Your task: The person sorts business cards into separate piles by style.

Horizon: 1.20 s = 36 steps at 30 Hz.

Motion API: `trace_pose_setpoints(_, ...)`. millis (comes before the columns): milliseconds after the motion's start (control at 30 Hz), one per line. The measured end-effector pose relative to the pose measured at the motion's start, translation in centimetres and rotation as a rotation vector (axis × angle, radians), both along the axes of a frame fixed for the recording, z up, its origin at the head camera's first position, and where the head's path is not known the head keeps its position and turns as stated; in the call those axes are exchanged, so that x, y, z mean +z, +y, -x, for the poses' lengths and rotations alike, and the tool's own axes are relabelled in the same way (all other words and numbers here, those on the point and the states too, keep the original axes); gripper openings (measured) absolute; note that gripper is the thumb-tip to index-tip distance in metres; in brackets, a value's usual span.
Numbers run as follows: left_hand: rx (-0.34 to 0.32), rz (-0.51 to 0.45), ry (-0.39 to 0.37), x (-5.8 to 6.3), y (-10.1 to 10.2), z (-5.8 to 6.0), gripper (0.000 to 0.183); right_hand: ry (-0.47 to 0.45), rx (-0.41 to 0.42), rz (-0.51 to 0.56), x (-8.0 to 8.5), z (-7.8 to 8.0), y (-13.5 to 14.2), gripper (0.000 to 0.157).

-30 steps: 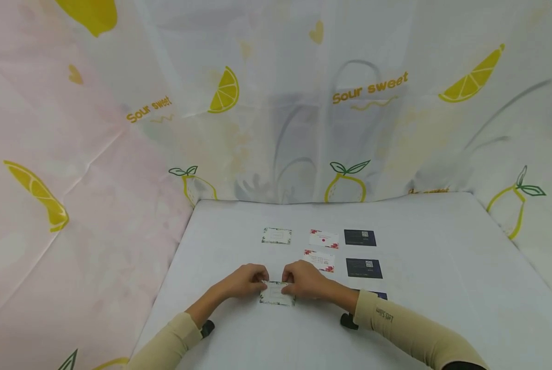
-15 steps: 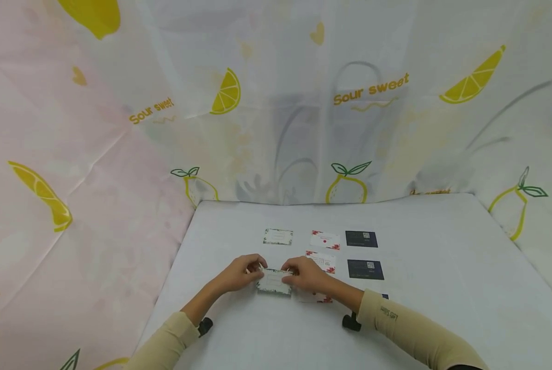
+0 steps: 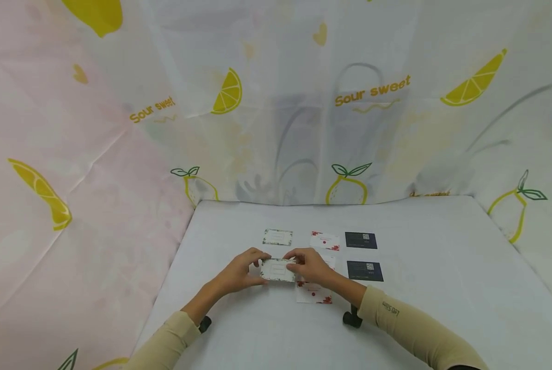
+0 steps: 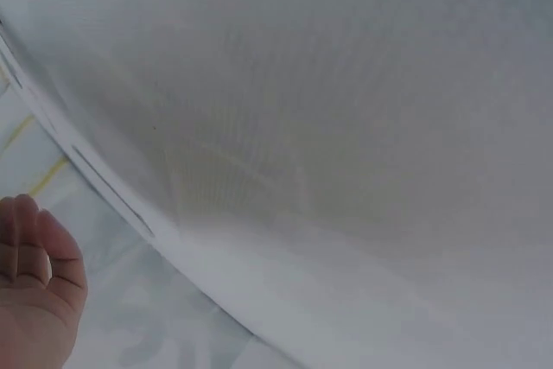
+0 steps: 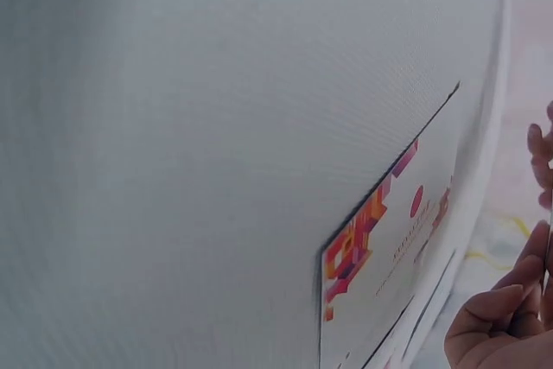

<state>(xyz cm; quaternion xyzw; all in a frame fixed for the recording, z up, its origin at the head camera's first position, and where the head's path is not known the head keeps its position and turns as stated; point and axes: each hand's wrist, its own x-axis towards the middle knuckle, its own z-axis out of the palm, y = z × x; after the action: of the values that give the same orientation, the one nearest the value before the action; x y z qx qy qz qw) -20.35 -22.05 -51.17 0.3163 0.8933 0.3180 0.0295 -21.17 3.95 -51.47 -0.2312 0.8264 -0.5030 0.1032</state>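
Observation:
A white card with a green leafy border (image 3: 276,270) is between my two hands, near the middle of the table. My left hand (image 3: 241,271) holds its left edge, thumb at the near corner and fingertips at the far one. At the right side, my right hand (image 3: 312,267) pinches the card with thumb and fingers. The left wrist view shows the left hand (image 4: 39,287) with bent fingers, the card out of sight. In the right wrist view the right hand (image 5: 505,326) appears at the edge, fingers curled.
Another leafy card (image 3: 277,237) lies farther back. Red-patterned white cards lie in a column: a back one (image 3: 325,240), a partly covered middle one and a near one (image 3: 314,293). Dark cards (image 3: 361,240) (image 3: 365,271) lie to their right. A patterned curtain (image 3: 276,103) stands behind the table.
Both hands have moved the leafy card away from the body, toward the other leafy card. The near red-patterned card has come into view; the nearest dark card is now hidden by the right sleeve.

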Motion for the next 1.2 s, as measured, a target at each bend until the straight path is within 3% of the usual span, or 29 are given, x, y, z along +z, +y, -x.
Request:
trace_pose_setpoints(233,-0.016,-0.011,0.024,0.3,-0.2,0.1,0.059,-0.062,0.002,0.033,0.0,0.0,0.0,0.021)
trace_pose_setpoints(400,-0.034,-0.015,0.014,0.6,-0.3,0.2,0.054,-0.020,-0.026,-0.003,-0.2,-0.2,0.0,0.024)
trace_pose_setpoints(533,-0.015,-0.009,-0.022,0.7,-0.4,0.3,0.053,0.035,-0.043,-0.077,-0.3,-0.7,-0.2,0.041)
trace_pose_setpoints(700,-0.005,-0.004,-0.013,0.7,-0.4,0.6,0.052,0.121,-0.018,-0.132,-0.3,-0.9,-0.4,0.063)
trace_pose_setpoints(1000,-0.036,0.021,0.003,0.6,-0.1,1.3,0.059,0.193,-0.018,-0.192,-0.3,-0.5,-0.1,0.060)
trace_pose_setpoints(1200,-0.042,0.030,0.007,0.7,0.1,2.0,0.056,0.182,-0.042,-0.182,-0.4,-0.2,-0.1,0.059)
